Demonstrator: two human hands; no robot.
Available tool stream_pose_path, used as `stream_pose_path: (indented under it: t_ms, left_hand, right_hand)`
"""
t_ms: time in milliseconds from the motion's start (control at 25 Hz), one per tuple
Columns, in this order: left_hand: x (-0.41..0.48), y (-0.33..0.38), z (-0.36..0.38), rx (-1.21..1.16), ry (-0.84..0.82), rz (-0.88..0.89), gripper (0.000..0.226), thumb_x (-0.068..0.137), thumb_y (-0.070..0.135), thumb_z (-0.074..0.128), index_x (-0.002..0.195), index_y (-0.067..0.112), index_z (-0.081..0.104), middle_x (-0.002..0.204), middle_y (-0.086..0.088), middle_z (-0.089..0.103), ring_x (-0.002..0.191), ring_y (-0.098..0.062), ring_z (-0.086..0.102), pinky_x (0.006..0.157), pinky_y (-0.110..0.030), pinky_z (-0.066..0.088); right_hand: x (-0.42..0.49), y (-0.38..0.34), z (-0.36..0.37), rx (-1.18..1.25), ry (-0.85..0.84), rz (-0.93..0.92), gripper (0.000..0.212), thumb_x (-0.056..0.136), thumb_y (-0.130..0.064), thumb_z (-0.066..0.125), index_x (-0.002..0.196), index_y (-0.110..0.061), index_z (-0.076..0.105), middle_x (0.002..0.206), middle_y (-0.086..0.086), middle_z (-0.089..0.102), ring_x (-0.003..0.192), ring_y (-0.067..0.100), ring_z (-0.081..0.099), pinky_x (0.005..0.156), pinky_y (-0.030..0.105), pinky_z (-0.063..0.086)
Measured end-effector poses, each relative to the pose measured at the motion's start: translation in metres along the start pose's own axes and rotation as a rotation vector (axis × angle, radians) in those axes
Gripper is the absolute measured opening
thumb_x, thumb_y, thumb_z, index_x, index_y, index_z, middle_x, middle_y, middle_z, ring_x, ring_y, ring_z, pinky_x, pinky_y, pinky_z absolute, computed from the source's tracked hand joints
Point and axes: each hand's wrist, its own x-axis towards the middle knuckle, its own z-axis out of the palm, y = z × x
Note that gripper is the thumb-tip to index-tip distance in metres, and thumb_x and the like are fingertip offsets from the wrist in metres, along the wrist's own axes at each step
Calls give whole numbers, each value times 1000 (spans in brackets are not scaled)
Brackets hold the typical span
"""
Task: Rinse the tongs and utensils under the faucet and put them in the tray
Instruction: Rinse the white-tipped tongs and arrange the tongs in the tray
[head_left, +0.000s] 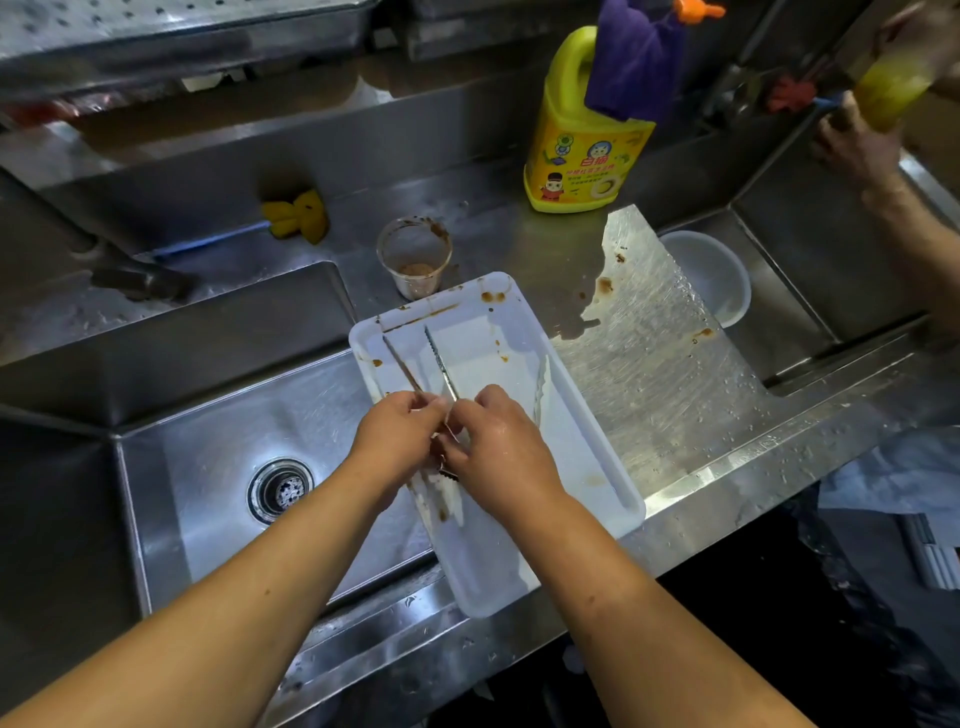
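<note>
A white plastic tray (519, 332), smeared with brown sauce, lies across the divider between two steel sinks. Over its middle my left hand (392, 434) and my right hand (498, 441) meet and grip metal tongs (439, 361). The tongs' two arms spread away from me over the tray; the left arm (400, 366) is sauce-stained and the right one has a serrated edge. Another pale utensil (541, 387) lies in the tray to the right of my right hand. The faucet (137, 280) juts out at the far left above the left sink.
The left sink (218, 426) has a drain (280, 488). A dirty plastic cup (414, 257) stands behind the tray. A yellow detergent jug (584, 140), a yellow sponge brush (296, 215), and a clear container (711, 275) in the right sink are nearby. Another person's hands (857, 140) hold a bottle at the top right.
</note>
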Motion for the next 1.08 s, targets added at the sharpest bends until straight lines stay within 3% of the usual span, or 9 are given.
stream_pose_path:
  t_ms: [120,200,280,400,560,760,880,960,1080]
  left_hand:
    - [9,-5,-8,5,73,-80,18,103,23,60,102,9,71,87,-12,78,60,-20,72,64,-37,67]
    - [14,-8,-12,98,97,-77,18,102,25,62,101,9,70,86,-15,78,62,-24,74,70,-42,68]
    - [16,-8,-15,209,107,-42,13,101,27,63,99,15,68,82,-14,77,65,-26,77,72,-46,68]
    - [21,-5,-14,394,126,15,18,99,30,62,85,20,66,79,-8,77,66,-26,79,76,-47,67]
    - [21,2,-9,623,160,63,19,90,38,67,95,21,61,85,-5,77,77,-28,76,77,-45,65]
    - [19,-1,-7,619,172,68,48,84,34,75,123,22,49,96,-5,74,82,-29,74,72,-43,63]
    - [14,-4,-7,693,210,155,61,82,35,77,132,23,44,107,-5,68,88,-31,69,63,-35,51]
    - [11,-6,-9,748,183,233,45,89,35,70,129,29,51,108,-2,67,86,-27,66,62,-34,49]
    - [9,-10,-12,680,83,271,18,100,34,53,114,35,64,95,9,66,74,-10,64,60,-29,50]
  right_hand:
    - [-7,12,-4,-60,25,25,33,96,-48,62,116,-21,64,108,3,60,100,24,55,75,40,49]
    - [-13,23,-9,-106,92,171,43,94,-46,64,127,-20,58,118,6,60,109,28,55,84,42,50]
    - [-14,32,-12,-154,48,317,57,91,-48,70,136,-18,50,127,9,56,114,31,56,88,41,50]
    - [-13,37,-13,-154,-13,375,67,88,-47,75,140,-18,43,130,11,50,111,32,58,81,38,49]
    - [-14,40,-10,-117,4,448,76,85,-45,78,141,-19,35,130,12,47,104,32,62,74,35,48]
    - [-12,46,-11,-72,-30,468,58,94,-37,65,139,-19,34,129,12,59,101,35,66,67,35,42]
    - [-19,43,-20,-89,22,416,58,92,-50,64,135,-18,41,125,9,62,99,34,67,66,35,45]
    - [-29,42,-28,-110,34,352,53,90,-63,57,124,-24,51,114,1,63,89,27,67,64,35,49]
    - [-55,51,-37,-102,-145,230,49,83,-76,55,110,-34,59,96,-13,56,84,13,59,61,32,45]
